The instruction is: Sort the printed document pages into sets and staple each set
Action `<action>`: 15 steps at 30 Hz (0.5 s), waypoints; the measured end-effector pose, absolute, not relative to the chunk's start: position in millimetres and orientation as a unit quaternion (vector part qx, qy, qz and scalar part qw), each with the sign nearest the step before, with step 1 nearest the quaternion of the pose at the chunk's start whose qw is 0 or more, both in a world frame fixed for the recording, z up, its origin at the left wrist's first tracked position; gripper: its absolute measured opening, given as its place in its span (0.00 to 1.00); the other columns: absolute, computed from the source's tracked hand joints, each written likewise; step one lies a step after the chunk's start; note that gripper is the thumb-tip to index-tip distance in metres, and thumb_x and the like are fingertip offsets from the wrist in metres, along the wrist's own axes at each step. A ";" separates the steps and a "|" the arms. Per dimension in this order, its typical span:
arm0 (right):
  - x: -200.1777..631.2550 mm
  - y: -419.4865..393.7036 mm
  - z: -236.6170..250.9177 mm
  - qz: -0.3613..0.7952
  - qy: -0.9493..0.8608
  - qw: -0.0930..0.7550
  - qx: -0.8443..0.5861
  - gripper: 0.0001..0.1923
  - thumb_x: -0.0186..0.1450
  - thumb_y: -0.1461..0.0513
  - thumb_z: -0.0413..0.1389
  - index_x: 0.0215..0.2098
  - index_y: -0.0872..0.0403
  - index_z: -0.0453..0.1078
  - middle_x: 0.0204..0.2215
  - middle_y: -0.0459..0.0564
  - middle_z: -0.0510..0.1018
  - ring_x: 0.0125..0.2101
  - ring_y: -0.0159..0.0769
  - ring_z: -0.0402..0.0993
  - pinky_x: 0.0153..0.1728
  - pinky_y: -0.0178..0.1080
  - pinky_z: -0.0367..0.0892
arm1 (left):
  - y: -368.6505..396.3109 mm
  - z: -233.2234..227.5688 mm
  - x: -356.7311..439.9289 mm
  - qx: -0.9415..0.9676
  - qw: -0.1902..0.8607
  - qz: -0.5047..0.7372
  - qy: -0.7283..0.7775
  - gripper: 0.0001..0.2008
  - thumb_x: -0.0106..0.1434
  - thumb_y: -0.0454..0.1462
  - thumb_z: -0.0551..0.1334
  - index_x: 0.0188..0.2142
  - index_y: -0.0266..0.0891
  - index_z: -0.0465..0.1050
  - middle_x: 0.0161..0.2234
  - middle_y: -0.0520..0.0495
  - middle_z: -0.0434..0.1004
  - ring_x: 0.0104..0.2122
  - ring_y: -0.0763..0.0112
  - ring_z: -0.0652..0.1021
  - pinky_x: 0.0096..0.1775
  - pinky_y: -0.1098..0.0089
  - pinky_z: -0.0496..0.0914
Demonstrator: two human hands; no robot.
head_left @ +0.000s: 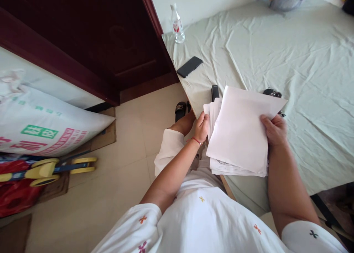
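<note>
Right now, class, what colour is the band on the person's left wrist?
Red: the wrist band, beside the left hand, shows in the head view.

A stack of white paper sheets (240, 135) sits centre-right in the frame, held above the bed's edge. The top sheet is blank and tilted; the lower sheets fan out at left, with print showing on the bottom one.

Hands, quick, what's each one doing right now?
Left hand: closed on the left edge of the paper stack.
Right hand: closed on the stack's right edge.
</note>
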State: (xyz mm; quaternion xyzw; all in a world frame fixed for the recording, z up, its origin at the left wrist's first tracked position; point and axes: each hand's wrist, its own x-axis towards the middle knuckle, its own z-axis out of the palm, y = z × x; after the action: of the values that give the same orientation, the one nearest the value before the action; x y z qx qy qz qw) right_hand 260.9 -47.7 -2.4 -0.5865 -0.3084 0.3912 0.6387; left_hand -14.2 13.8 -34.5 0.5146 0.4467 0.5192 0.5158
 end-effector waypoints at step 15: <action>260.5 -48.1 -4.1 0.386 -0.326 0.642 -0.576 0.20 0.51 0.51 0.75 0.38 0.49 0.82 0.31 0.46 0.85 0.26 0.32 0.75 0.28 0.37 0.72 | 7.7 -19.6 -13.6 0.552 0.492 0.513 0.436 0.36 0.67 0.68 0.51 0.44 0.40 0.78 0.48 0.39 0.83 0.55 0.54 0.79 0.62 0.55 0.70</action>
State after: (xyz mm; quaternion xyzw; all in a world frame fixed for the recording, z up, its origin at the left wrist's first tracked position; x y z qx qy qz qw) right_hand 260.5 -48.1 -4.1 -0.5761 -0.3264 0.3863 0.6421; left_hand -13.6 7.7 -19.6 0.5520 0.4361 0.5130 0.4919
